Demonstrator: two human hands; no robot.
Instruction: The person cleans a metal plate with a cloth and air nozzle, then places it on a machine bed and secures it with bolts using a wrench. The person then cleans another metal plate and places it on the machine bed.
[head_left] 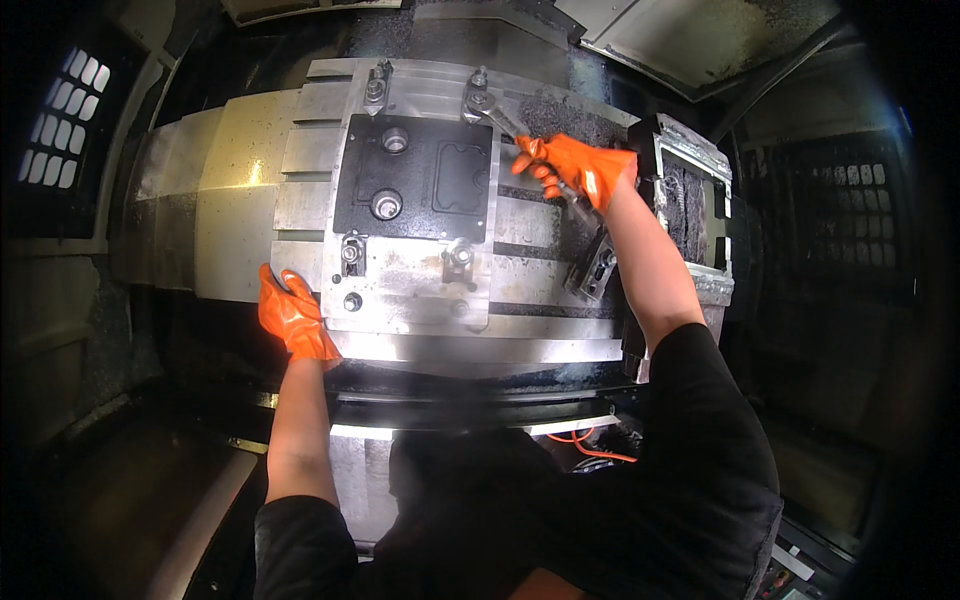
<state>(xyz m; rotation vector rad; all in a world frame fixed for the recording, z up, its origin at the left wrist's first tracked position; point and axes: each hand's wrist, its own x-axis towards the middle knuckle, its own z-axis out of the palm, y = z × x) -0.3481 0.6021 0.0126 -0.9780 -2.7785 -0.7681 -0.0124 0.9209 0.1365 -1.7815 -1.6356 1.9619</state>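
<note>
My right hand [580,168], in an orange glove, is closed around the handle of a wrench [508,121]. The wrench's head sits at the nut of the far right clamp [479,99]. That clamp stands at the corner of a dark rectangular metal part [413,219] with two round bores, lying on a silver fixture plate [405,290]. Other clamps with bolts are at the far left [375,92], near left [351,254] and near right [459,258]. My left hand [294,316], gloved in orange too, rests with fingers spread on the machine table beside the plate's near left corner.
The slotted machine table [545,290] carries dark metal chips [570,112] at its far right. Nearby lie a loose clamp-like block [592,268] and a chip-covered frame-shaped fixture [690,150]. Stepped metal way covers [235,190] extend left. An orange cable [600,452] shows below the front edge.
</note>
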